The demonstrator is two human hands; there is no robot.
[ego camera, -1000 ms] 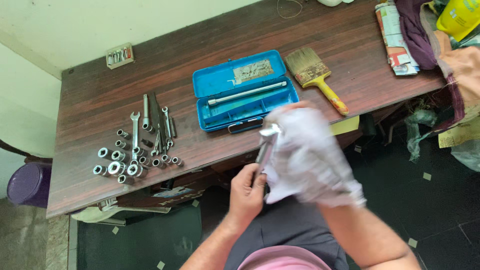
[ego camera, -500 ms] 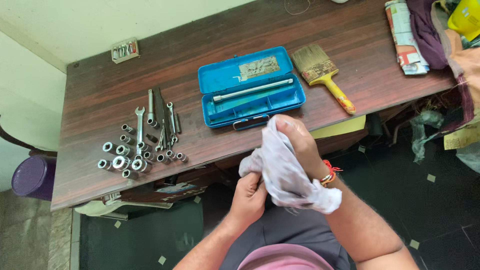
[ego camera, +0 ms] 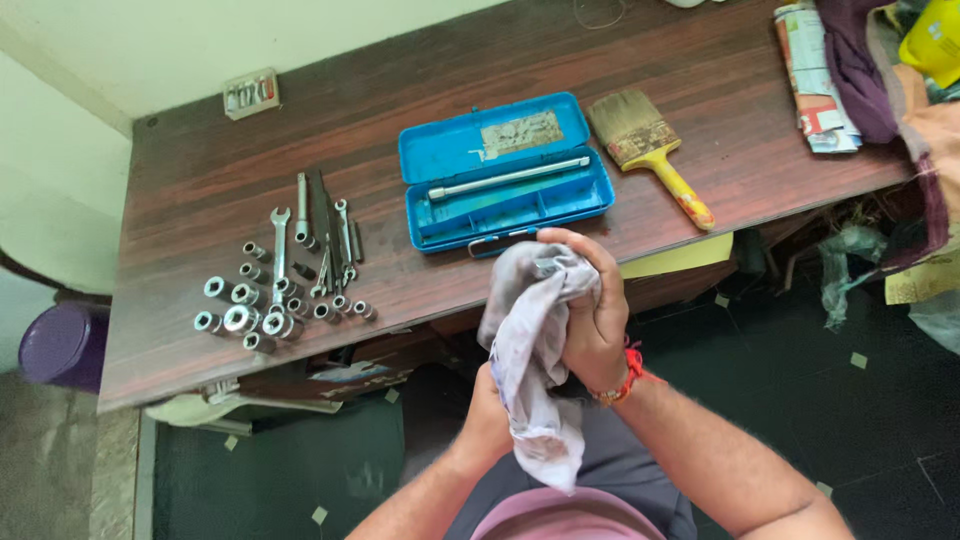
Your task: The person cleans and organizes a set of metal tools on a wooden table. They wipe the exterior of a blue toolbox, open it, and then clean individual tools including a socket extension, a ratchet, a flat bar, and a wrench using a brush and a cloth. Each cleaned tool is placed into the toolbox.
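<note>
At the left of the dark wooden table [ego camera: 200, 190] lie a cluster of steel sockets [ego camera: 250, 310] and a row of wrenches and bits [ego camera: 320, 235], with a small card of bits [ego camera: 250, 93] near the wall and a purple bin [ego camera: 60, 343] on the floor beside the table. Further right sits an open blue tool case [ego camera: 505, 170] holding a long steel bar [ego camera: 508, 178], then a yellow-handled paintbrush [ego camera: 650, 150] and folded newspapers [ego camera: 815, 75]. In front of the table's edge the left hand [ego camera: 487, 415] sits low, mostly hidden behind a grey-white rag [ego camera: 530, 350] — whether its fingers are closed cannot be told — while the right hand [ego camera: 592, 310] is clenched around the rag's upper part.
</note>
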